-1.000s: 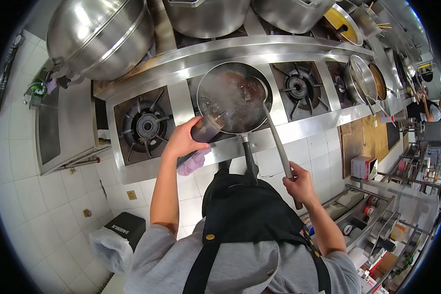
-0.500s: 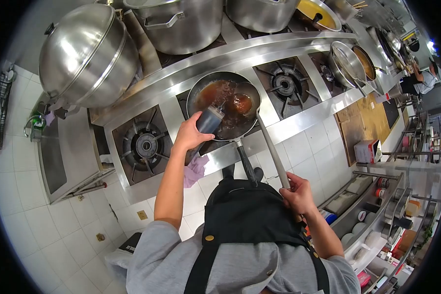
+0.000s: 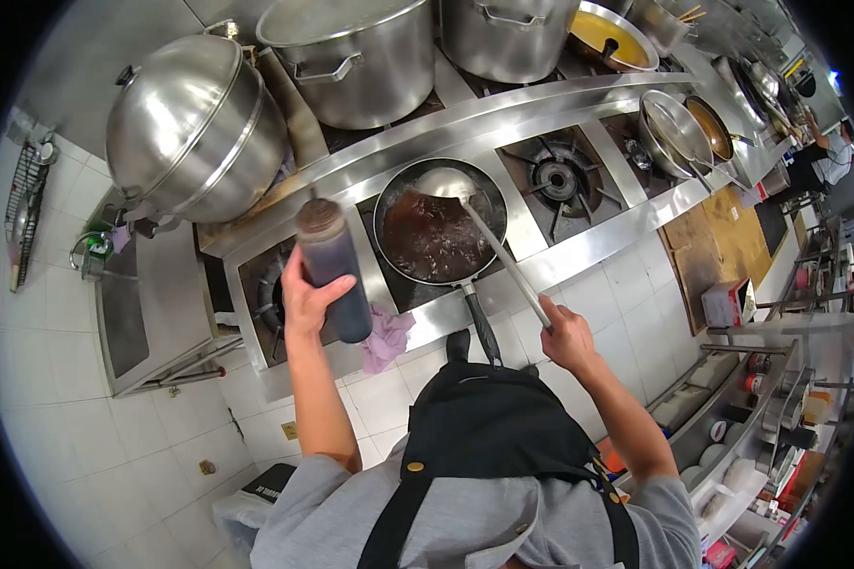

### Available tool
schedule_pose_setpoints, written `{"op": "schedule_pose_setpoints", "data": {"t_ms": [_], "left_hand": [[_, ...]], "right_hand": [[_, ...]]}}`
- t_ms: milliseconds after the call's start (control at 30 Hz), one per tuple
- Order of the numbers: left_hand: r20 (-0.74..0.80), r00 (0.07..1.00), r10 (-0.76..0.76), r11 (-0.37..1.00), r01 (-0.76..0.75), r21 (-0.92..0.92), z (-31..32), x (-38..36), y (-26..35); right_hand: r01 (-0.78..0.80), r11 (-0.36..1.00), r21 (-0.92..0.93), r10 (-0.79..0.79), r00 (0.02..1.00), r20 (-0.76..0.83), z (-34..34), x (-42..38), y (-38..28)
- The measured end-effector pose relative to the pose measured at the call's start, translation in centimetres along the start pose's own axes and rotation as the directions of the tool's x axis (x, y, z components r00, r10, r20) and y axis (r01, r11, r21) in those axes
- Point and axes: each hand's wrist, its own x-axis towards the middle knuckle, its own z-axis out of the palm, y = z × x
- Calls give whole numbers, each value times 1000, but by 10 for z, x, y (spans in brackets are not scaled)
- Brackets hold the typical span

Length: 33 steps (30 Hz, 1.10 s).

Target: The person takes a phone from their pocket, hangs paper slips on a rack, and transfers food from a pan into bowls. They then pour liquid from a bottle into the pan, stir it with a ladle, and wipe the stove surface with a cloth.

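Observation:
My left hand (image 3: 313,296) is wrapped round a squeeze bottle (image 3: 334,266) of dark liquid, held upright with its nozzle up, left of the pan and above a burner. My right hand (image 3: 569,334) grips the long handle of a ladle (image 3: 444,184). The ladle's bowl rests at the far side of a black frying pan (image 3: 403,270), in a dark reddish-brown sauce (image 3: 432,237) with bubbles on its surface. The pan sits on the stove, its black handle (image 3: 481,327) pointing toward my body. Neither hand touches that handle.
A purple cloth (image 3: 386,339) hangs at the stove's front edge. Large steel pots (image 3: 370,85) and a domed steamer (image 3: 194,128) stand behind and left. To the right are a bare burner (image 3: 558,180), stacked pans (image 3: 676,133) and a wooden board (image 3: 716,237). Another person (image 3: 830,156) stands far right.
The squeeze bottle has moved left, away from over the pan, and turned upright. The ladle's bowl has shifted to the pan's far side, and the sauce now looks darker and evenly mixed.

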Motion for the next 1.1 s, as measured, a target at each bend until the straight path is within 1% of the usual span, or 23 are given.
{"op": "schedule_pose_setpoints", "data": {"t_ms": [33, 67, 100, 200, 233, 300, 467, 533, 567, 600, 633, 667, 700, 733, 767, 800, 833, 900, 933, 967, 1000, 1067, 1100], "left_hand": [[-17, 1000, -1, 999, 0, -45, -5, -10, 7], [-50, 998, 25, 999, -27, -38, -10, -19, 11], [-65, 997, 32, 999, -35, -41, -12, -28, 20], [-65, 993, 97, 994, -100, -51, -3, -57, 48], [-71, 991, 110, 991, -115, -61, 2, -66, 55], [-75, 988, 132, 988, -137, -64, 13, -82, 64], [-113, 970, 217, 969, -228, -96, 57, -111, 79], [-99, 965, 241, 964, -250, -95, 79, -119, 87], [-95, 964, 249, 961, -258, -99, 87, -123, 91], [-83, 963, 256, 961, -262, -86, 93, -127, 97], [-111, 961, 251, 958, -264, -114, 99, -132, 101], [-142, 959, 247, 953, -266, -142, 105, -138, 105], [-134, 959, 250, 955, -267, -129, 108, -143, 108], [-166, 959, 231, 956, -255, -145, 109, -148, 112], [-194, 957, 217, 955, -249, -161, 107, -150, 115], [-157, 960, 231, 957, -254, -143, 102, -151, 116], [-164, 961, 221, 965, -240, -103, 107, -154, 124], [-216, 959, 182, 963, -218, -160, 99, -159, 122], [-201, 966, 161, 973, -189, -131, 99, -161, 127], [-191, 966, 176, 975, -197, -99, 102, -161, 129], [-206, 958, 201, 973, -219, -69, 105, -161, 131], [-203, 957, 209, 977, -214, -3, 105, -161, 133], [-195, 959, 205, 979, -205, 19, 103, -159, 133]], "right_hand": [[26, 998, -55, -25, 999, 22, 8, 4, 7], [61, 994, -87, -60, 998, 10, 17, 8, 14], [75, 994, -79, -75, 997, 5, 26, 11, 20], [134, 980, -147, -130, 991, 37, 41, 18, 31], [144, 979, -141, -142, 990, 27, 46, 19, 34], [139, 970, -202, -125, 989, 77, 55, 17, 37], [114, 982, -150, -107, 993, 59, 65, 20, 35], [109, 986, -128, -104, 993, 47, 56, 24, 42], [133, 990, 55, -122, 978, -167, 53, 26, 49], [187, 955, 232, -91, 924, -370, 54, 26, 59], [184, 952, 246, -81, 923, -375, 55, 22, 74], [-9, 730, 683, 303, 901, -311, 58, 19, 99], [-130, 288, 949, 593, 802, -71, 65, 20, 124], [-134, 103, 986, 604, 796, 45, 88, 12, 147], [-130, -87, 988, 592, 790, 157, 121, 1, 161], [-190, -212, 959, 555, 784, 278, 160, -4, 157], [-257, -332, 908, 499, 769, 400, 200, -13, 145], [-420, -577, 701, 347, 651, 675, 262, -12, 106], [-430, -652, 625, 336, 575, 746, 275, -8, 80], [-432, -720, 543, 314, 495, 810, 284, -1, 62], [-430, -737, 521, 283, 504, 816, 303, 8, 55], [-293, -922, 253, 34, 590, 807, 336, 24, 48], [-290, -929, 229, 16, 587, 809, 350, 30, 43]]}}
